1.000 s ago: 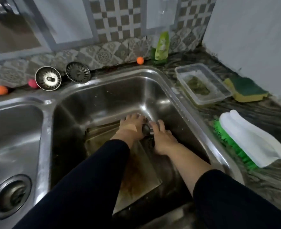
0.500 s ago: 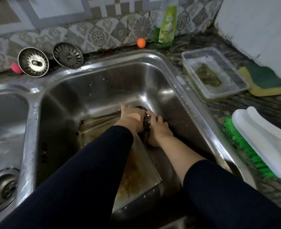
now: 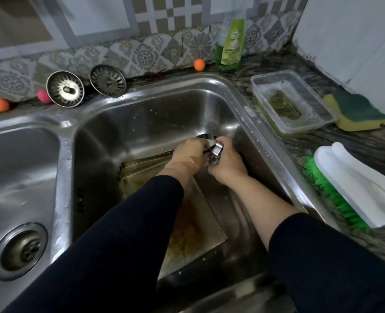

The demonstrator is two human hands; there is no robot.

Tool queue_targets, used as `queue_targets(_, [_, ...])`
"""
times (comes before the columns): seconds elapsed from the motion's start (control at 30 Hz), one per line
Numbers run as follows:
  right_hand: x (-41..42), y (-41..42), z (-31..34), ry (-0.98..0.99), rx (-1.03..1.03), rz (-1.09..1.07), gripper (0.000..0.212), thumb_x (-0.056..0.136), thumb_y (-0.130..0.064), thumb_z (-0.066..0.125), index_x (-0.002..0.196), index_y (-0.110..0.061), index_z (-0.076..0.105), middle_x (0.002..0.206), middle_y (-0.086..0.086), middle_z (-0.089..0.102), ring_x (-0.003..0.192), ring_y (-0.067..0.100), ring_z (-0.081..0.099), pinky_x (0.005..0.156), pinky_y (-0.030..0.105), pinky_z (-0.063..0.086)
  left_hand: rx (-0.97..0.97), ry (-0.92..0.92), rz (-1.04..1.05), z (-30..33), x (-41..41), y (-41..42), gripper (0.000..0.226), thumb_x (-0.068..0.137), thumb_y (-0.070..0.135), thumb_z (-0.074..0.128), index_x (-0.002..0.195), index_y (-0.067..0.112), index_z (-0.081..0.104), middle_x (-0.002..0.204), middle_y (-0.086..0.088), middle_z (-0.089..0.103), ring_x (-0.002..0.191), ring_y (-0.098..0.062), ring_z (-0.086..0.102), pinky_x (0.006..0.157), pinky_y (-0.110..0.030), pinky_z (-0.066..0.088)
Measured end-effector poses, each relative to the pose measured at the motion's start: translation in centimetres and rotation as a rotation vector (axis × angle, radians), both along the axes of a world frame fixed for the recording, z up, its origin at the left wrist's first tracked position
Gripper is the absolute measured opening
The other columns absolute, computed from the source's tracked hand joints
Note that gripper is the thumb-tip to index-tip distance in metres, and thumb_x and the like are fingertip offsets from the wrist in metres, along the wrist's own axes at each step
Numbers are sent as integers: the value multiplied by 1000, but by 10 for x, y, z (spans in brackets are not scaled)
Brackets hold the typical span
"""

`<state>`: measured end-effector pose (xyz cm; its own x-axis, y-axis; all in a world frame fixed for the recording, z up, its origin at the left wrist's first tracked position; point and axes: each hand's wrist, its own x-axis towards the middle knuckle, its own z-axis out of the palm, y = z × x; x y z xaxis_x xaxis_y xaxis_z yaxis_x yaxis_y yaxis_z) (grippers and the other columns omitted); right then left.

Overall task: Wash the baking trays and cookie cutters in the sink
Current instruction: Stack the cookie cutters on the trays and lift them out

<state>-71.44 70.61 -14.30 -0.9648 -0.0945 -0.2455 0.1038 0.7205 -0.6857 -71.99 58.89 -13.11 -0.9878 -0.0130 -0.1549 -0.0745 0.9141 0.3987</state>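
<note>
Stained metal baking trays (image 3: 193, 224) lie stacked in the right basin of the steel sink (image 3: 141, 91), their brown grime showing. Above the trays' far right corner, my left hand (image 3: 188, 154) and my right hand (image 3: 227, 162) meet, fingers curled. Between them they hold shiny metal cookie cutters (image 3: 216, 149); a round ring edge shows just behind my left hand. How many cutters there are is hidden by the fingers. My dark sleeves cover much of the trays.
On the counter to the right lie a white and green scrub brush (image 3: 356, 188), a yellow-green sponge (image 3: 358, 112) and a clear plastic tub (image 3: 293, 102). A green dish soap bottle (image 3: 230, 46) stands at the back. Two sink strainers (image 3: 86, 86) lean on the tiled wall. The left basin's drain (image 3: 21, 250) is open.
Both hands have risen from the tray with the cutters and now hold them higher, with fingers curled. The camera has tilted and shifted a little.
</note>
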Motion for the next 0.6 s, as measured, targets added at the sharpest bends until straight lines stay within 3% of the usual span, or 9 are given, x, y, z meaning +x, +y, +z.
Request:
queue_targets(0.2, [14,-8,61,35,-109,262,72,76,-12,72,132,-29,30,114,-2,53,95,19,58,66,24,47,-20,105,162,54,39,-23,15,90,26,58,101,18,65,101,-5,66,94,-26,61,81,-34,48])
queue_targets(0.3, [37,-17,73,-41,-106,406,73,77,-11,73,131,-36,30,119,-7,44,89,14,54,53,17,42,-48,75,266,69,77,-34,12,90,26,60,99,19,63,92,-1,63,84,-20,59,80,-34,51])
queue_targets(0.4, [63,-23,62,-120,-102,491,69,77,-13,73,125,-41,32,129,-3,45,96,13,55,62,19,47,-28,-59,365,62,116,-41,9,89,28,60,91,20,63,88,3,63,81,-17,61,81,-36,54])
queue_targets(0.47, [85,-26,44,-219,-95,514,70,80,-9,71,132,-36,34,134,1,46,106,19,57,73,28,54,-50,-209,345,48,139,-43,12,90,33,56,92,24,63,90,2,64,84,-19,62,84,-38,53])
queue_targets(0.6, [110,-35,20,-172,-5,506,84,85,-7,65,146,-43,20,150,1,36,131,25,43,104,36,42,-121,-343,269,26,163,-45,29,91,39,53,116,27,59,112,1,60,104,-22,59,92,-39,46])
